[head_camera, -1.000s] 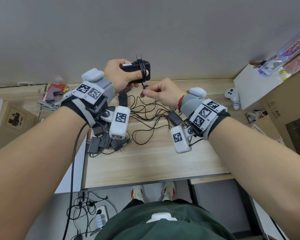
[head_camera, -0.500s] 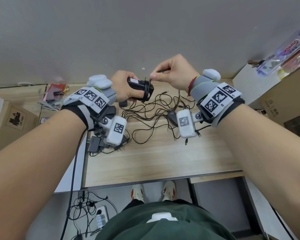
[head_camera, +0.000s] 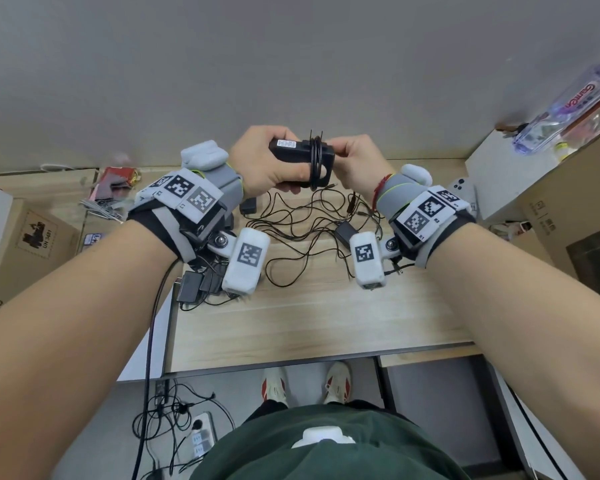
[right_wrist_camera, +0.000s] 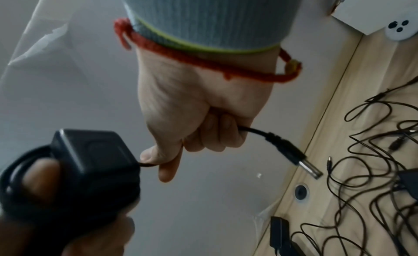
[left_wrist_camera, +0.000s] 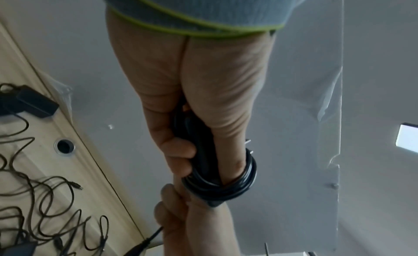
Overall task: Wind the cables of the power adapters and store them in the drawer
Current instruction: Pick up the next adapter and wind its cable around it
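Presently, stock taken against the desk (head_camera: 312,327) as landmark, largest item first.

Desk: light wood, holding the unprocessed lot. No drawer can be identified in any view, so nothing is seen stored; storage appears wholly outstanding.

Loose cable tangle (head_camera: 302,223): thin black leads sprawled over the desk's middle, toward its far edge, under the raised hands. Unwound. At least one small adapter (head_camera: 345,233) lies among them; exact count cannot be told.

Adapter cluster (head_camera: 196,287): several black bricks bunched at the desk's left edge, partly hidden by the left wrist mount. Whether their leads are wound cannot be told.

Left hand (head_camera: 260,164): raised above the desk's far edge, fingers curled firmly round the body of the adapter in hand, one fingertip caught inside the coil.

Right hand (head_camera: 357,161): beside the left, above the same edge, fist closed, thumb and forefinger pinching the lead where it leaves the coil.

Adapter in hand (head_camera: 303,157): black brick, held in the air, prongs up, clear of the desk.

Coil (head_camera: 315,164): several turns round the brick's right end. Judged nearly complete.

Barrel plug (right_wrist_camera: 300,163): only a short tail pokes from the right fist; it needs tucking in.

Status: one unit close to wound; remainder and all stowing left.
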Demonstrator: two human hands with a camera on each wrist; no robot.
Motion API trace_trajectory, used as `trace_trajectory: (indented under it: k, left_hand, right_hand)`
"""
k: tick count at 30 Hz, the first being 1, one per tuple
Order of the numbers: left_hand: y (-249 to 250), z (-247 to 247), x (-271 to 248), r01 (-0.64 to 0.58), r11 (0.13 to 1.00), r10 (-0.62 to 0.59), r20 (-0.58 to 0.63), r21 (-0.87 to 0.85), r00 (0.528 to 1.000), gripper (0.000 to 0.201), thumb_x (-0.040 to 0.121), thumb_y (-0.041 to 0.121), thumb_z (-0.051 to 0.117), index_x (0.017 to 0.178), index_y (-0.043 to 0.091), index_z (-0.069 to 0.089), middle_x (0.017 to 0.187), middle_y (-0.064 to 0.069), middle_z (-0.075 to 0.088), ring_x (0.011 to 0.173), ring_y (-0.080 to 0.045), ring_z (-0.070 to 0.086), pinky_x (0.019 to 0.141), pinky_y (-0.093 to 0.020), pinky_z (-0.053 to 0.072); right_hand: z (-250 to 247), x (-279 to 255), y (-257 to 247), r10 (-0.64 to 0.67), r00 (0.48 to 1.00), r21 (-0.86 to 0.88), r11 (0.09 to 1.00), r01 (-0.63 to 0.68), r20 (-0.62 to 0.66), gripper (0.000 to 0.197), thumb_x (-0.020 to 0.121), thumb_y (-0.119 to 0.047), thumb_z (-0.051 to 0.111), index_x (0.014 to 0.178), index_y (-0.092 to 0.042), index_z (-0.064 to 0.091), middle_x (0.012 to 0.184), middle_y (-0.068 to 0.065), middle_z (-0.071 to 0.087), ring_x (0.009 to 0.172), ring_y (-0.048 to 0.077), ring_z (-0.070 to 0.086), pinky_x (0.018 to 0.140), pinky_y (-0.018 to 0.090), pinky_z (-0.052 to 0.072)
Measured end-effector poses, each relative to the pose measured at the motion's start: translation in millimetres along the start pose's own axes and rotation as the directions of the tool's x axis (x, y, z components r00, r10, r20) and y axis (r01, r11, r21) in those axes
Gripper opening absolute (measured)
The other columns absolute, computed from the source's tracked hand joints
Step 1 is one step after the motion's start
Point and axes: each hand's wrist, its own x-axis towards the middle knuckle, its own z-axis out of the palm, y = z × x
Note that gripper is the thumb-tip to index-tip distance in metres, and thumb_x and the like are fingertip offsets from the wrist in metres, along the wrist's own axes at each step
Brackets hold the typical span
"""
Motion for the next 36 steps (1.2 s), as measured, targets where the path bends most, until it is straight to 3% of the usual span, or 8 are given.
trace_trajectory:
  k: [2, 5, 10, 16, 22, 25, 28, 36]
  left_hand:
    - [1.8, 1.1, 0.2, -0.016, 0.998, 0.014, -0.033, -0.066, 0.999, 0.031, 0.072, 0.012, 0.085, 0.076, 0.013, 0.055, 0.064, -0.009, 0.068, 0.051, -0.021, 0.063, 0.048, -0.024, 0.050]
    - [1.4, -1.6, 4.3, -0.019, 0.985, -0.003, -0.128, -0.169, 0.992, 0.029, 0.074, 0.011, 0.083, 0.078, 0.012, 0.055, 0.059, -0.005, 0.067, 0.049, -0.018, 0.061, 0.046, -0.021, 0.048]
    - [-12.1, -12.0, 14.5, 0.014, 0.965, -0.081, -0.248, -0.260, 0.965, 0.031, 0.073, 0.016, 0.085, 0.080, 0.010, 0.056, 0.061, -0.009, 0.065, 0.050, -0.019, 0.059, 0.046, -0.023, 0.046]
    - [-31.5, -24.6, 19.3, 0.079, 0.975, -0.151, -0.360, -0.207, 0.921, 0.034, 0.072, 0.014, 0.086, 0.080, 0.012, 0.053, 0.068, -0.010, 0.066, 0.047, -0.016, 0.062, 0.045, -0.021, 0.048]
    - [-45.4, -25.9, 14.4, 0.158, 0.987, -0.145, -0.315, 0.014, 0.938, 0.036, 0.067, 0.008, 0.088, 0.077, 0.013, 0.054, 0.077, -0.008, 0.063, 0.057, -0.015, 0.064, 0.049, -0.024, 0.056]
    - [-47.1, -23.1, 10.7, 0.174, 0.980, -0.143, -0.275, 0.093, 0.951, 0.033, 0.066, 0.008, 0.087, 0.080, 0.015, 0.057, 0.081, -0.010, 0.066, 0.064, -0.020, 0.067, 0.055, -0.031, 0.060]
    - [-41.6, -19.0, 5.4, 0.169, 0.976, -0.139, -0.209, 0.135, 0.968, 0.031, 0.068, 0.011, 0.086, 0.082, 0.015, 0.058, 0.075, -0.009, 0.066, 0.062, -0.024, 0.067, 0.065, -0.050, 0.060]
    - [-35.1, -16.5, -3.0, 0.135, 0.972, -0.115, -0.113, 0.193, 0.987, 0.045, 0.056, 0.025, 0.087, 0.096, 0.033, 0.067, 0.086, -0.009, 0.071, 0.069, -0.038, 0.070, 0.063, -0.064, 0.056]
  right_hand:
    - [6.4, -3.5, 4.9, 0.035, 0.999, -0.017, 0.999, -0.035, 0.003, 0.030, 0.098, -0.017, 0.057, 0.078, 0.004, 0.066, 0.043, -0.014, 0.040, 0.039, 0.003, 0.024, 0.041, 0.014, 0.020]
    - [18.2, -9.5, 12.9, 0.038, 0.998, -0.025, 0.999, -0.037, 0.059, 0.031, 0.101, -0.026, 0.052, 0.077, -0.016, 0.069, 0.042, -0.017, 0.041, 0.039, 0.001, 0.035, 0.042, 0.010, 0.027]
    - [35.6, -16.2, 20.5, 0.072, 0.982, -0.033, 0.997, -0.067, 0.172, 0.033, 0.099, -0.041, 0.052, 0.080, -0.027, 0.075, 0.047, -0.015, 0.030, 0.042, 0.007, 0.024, 0.042, 0.014, 0.024]
    - [38.2, -23.0, 6.2, 0.053, 0.974, -0.168, 0.986, -0.015, 0.222, 0.023, 0.097, -0.034, 0.059, 0.092, -0.021, 0.077, 0.055, -0.002, 0.040, 0.051, 0.013, 0.033, 0.052, 0.024, 0.032]
    - [34.1, -19.2, -9.8, 0.044, 0.986, -0.061, 0.998, -0.035, 0.160, 0.023, 0.098, -0.016, 0.057, 0.091, 0.002, 0.070, 0.060, -0.001, 0.060, 0.041, 0.005, 0.048, 0.043, 0.018, 0.040]
    - [32.4, -18.7, -20.2, 0.012, 0.985, 0.148, 0.988, -0.037, 0.171, 0.010, 0.097, -0.005, 0.056, 0.092, -0.004, 0.064, 0.067, 0.009, 0.067, 0.050, 0.016, 0.064, 0.049, 0.022, 0.051]
    - [30.8, -16.9, -25.1, 0.016, 0.986, 0.267, 0.962, -0.060, 0.164, 0.008, 0.095, -0.003, 0.060, 0.088, -0.005, 0.057, 0.071, 0.016, 0.069, 0.060, 0.026, 0.069, 0.056, 0.025, 0.057]
    - [25.4, -18.0, -17.6, 0.034, 0.985, 0.407, 0.908, -0.100, 0.167, 0.010, 0.087, 0.002, 0.068, 0.084, -0.005, 0.063, 0.067, 0.010, 0.071, 0.057, 0.016, 0.068, 0.056, 0.020, 0.054]
